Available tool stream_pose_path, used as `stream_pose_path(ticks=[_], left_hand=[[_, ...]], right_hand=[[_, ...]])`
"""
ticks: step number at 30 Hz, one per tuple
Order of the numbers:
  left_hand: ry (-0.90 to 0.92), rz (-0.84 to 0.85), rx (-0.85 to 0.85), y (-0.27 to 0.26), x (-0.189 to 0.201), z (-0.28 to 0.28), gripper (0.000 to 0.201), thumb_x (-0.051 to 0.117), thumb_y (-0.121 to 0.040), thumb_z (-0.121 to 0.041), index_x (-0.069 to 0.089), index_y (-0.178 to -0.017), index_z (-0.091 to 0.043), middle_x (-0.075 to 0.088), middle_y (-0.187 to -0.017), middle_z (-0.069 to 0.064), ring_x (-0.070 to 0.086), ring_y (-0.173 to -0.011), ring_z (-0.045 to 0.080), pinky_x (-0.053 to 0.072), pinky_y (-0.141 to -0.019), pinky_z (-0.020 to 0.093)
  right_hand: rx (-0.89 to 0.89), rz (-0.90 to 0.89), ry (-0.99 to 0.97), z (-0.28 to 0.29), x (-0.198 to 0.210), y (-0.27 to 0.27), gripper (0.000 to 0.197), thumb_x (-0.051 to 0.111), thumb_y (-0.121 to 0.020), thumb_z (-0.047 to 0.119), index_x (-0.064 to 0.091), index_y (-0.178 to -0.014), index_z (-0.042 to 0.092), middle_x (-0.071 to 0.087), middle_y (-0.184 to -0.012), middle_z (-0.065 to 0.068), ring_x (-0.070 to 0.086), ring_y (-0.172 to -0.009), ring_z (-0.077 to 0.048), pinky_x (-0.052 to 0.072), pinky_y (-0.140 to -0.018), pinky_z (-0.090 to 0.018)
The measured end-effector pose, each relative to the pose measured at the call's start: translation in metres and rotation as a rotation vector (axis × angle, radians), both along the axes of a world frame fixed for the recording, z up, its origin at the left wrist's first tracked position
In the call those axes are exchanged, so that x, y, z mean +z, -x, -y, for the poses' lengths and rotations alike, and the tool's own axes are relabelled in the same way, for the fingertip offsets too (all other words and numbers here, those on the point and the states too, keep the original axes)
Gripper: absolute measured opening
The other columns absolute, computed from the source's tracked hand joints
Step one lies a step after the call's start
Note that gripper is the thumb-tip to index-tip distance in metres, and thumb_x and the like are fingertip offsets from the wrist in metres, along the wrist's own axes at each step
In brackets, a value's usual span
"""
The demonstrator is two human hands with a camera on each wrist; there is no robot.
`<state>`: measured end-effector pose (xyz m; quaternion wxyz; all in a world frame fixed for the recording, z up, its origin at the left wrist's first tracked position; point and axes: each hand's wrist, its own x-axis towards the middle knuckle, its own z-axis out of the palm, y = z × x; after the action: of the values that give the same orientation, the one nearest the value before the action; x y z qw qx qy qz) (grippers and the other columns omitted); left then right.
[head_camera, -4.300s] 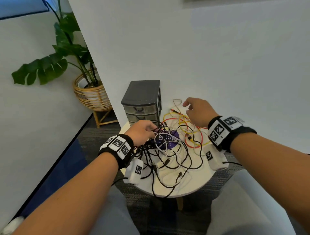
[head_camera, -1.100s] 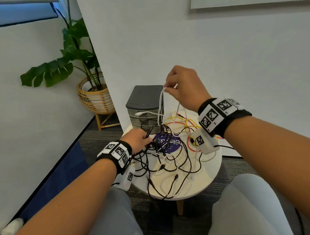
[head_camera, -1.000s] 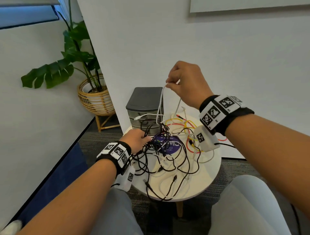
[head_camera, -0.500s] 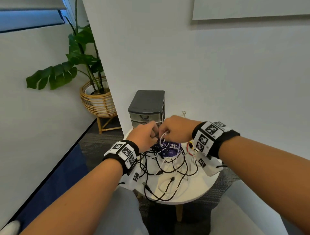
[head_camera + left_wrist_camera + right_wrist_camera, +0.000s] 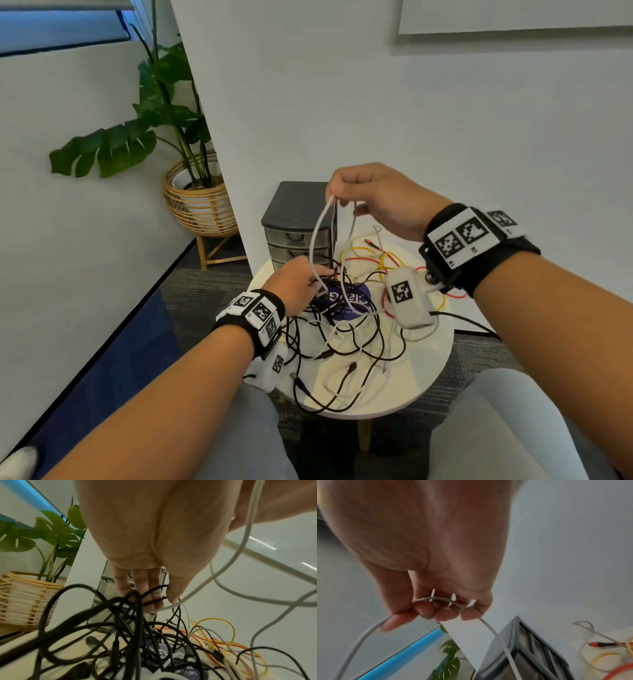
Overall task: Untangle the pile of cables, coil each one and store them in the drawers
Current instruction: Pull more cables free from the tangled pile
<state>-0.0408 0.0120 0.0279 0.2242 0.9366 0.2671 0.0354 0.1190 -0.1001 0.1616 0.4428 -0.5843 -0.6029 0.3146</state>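
- Right hand (image 5: 380, 198), half a second ago down beside the left, has risen with the thin white cable (image 5: 317, 236) looped in its curled fingers.
- Left hand (image 5: 294, 284) stays low, pinching black cables (image 5: 152, 592) on the tangled pile.

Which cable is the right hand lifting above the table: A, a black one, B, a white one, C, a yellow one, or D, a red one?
B: the right hand pinches a loop of the white cable, raised above the tangled pile.
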Motion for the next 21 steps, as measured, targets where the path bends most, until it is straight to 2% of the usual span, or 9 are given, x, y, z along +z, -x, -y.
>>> stream_pose_path(ticks=[4,6,8,10,12,15,18,20,21], left_hand=[[0.151,0.168,-0.055,-0.003,0.018,0.003,0.045,0.050,-0.098,0.008,0.076,-0.118,-0.023,0.051,-0.113,-0.014,0.048,-0.111,0.003,0.036,-0.100,0.006],[0.284,0.227,-0.108,-0.004,0.025,0.003,0.055,0.048,-0.094,0.014,0.071,-0.124,-0.026,0.057,-0.127,-0.013,0.049,-0.126,0.005,0.039,-0.108,0.016],[0.412,0.251,-0.133,-0.005,0.029,0.006,0.070,0.053,-0.090,0.013,0.052,-0.141,-0.034,0.055,-0.141,-0.009,0.046,-0.138,0.010,0.043,-0.110,0.032],[0.538,0.308,-0.150,-0.007,0.034,0.014,0.078,0.063,-0.090,0.002,0.033,-0.150,-0.036,0.055,-0.143,-0.006,0.047,-0.139,0.012,0.040,-0.113,0.034],[0.669,0.397,-0.150,-0.012,0.040,0.024,0.078,0.071,-0.093,-0.010,0.027,-0.152,-0.036,0.059,-0.142,-0.004,0.053,-0.134,0.012,0.038,-0.115,0.034],[0.779,0.486,-0.134,-0.020,0.048,0.036,0.056,0.069,-0.097,-0.018,0.044,-0.147,-0.025,0.068,-0.131,0.002,0.064,-0.123,0.016,0.046,-0.110,0.040],[0.719,0.469,-0.157,-0.025,0.052,0.039,0.017,0.056,-0.105,-0.020,0.067,-0.116,-0.017,0.074,-0.116,0.005,0.068,-0.111,0.018,0.047,-0.109,0.046],[0.608,0.411,-0.143,-0.023,0.053,0.039,0.025,0.048,-0.108,-0.023,0.070,-0.098,-0.016,0.077,-0.106,0.004,0.069,-0.107,0.019,0.046,-0.109,0.051],[0.567,0.389,-0.120,-0.022,0.054,0.037,0.028,0.046,-0.109,-0.024,0.069,-0.098,-0.012,0.077,-0.102,0.003,0.070,-0.105,0.018,0.046,-0.108,0.051]], right_hand=[[-0.205,-0.066,-0.152,-0.005,0.006,-0.005,0.027,0.053,-0.103,0.018,0.067,-0.080,0.024,0.066,-0.090,0.012,0.050,-0.086,-0.012,0.040,-0.077,-0.029],[-0.310,-0.133,-0.214,-0.007,0.006,-0.007,0.028,0.053,-0.103,0.018,0.068,-0.080,0.024,0.067,-0.089,0.011,0.052,-0.083,-0.010,0.042,-0.075,-0.028],[-0.396,-0.306,-0.265,-0.009,0.010,-0.009,0.027,0.051,-0.104,0.017,0.067,-0.082,0.020,0.063,-0.077,0.009,0.053,-0.075,-0.009,0.045,-0.072,-0.027],[-0.422,-0.528,-0.306,-0.010,0.016,-0.008,0.027,0.046,-0.106,0.016,0.063,-0.085,0.015,0.053,-0.068,0.004,0.052,-0.067,-0.011,0.048,-0.072,-0.028],[-0.399,-0.686,-0.346,-0.009,0.025,-0.005,0.026,0.043,-0.107,0.017,0.059,-0.087,0.012,0.048,-0.065,0.001,0.052,-0.063,-0.013,0.051,-0.073,-0.030],[-0.376,-0.826,-0.418,-0.006,0.040,-0.002,0.025,0.043,-0.107,0.017,0.056,-0.088,0.009,0.046,-0.065,-0.002,0.053,-0.063,-0.016,0.055,-0.075,-0.034],[-0.394,-0.966,-0.503,-0.001,0.055,-0.011,0.024,0.042,-0.108,0.018,0.054,-0.089,0.008,0.046,-0.064,-0.004,0.053,-0.061,-0.018,0.056,-0.073,-0.036],[-0.448,-1.004,-0.558,0.005,0.061,-0.024,0.024,0.042,-0.107,0.017,0.053,-0.088,0.008,0.045,-0.064,-0.004,0.052,-0.060,-0.018,0.055,-0.073,-0.036],[-0.483,-1.003,-0.574,0.008,0.061,-0.031,0.023,0.043,-0.106,0.017,0.054,-0.088,0.008,0.045,-0.063,-0.004,0.052,-0.060,-0.018,0.055,-0.072,-0.036]])
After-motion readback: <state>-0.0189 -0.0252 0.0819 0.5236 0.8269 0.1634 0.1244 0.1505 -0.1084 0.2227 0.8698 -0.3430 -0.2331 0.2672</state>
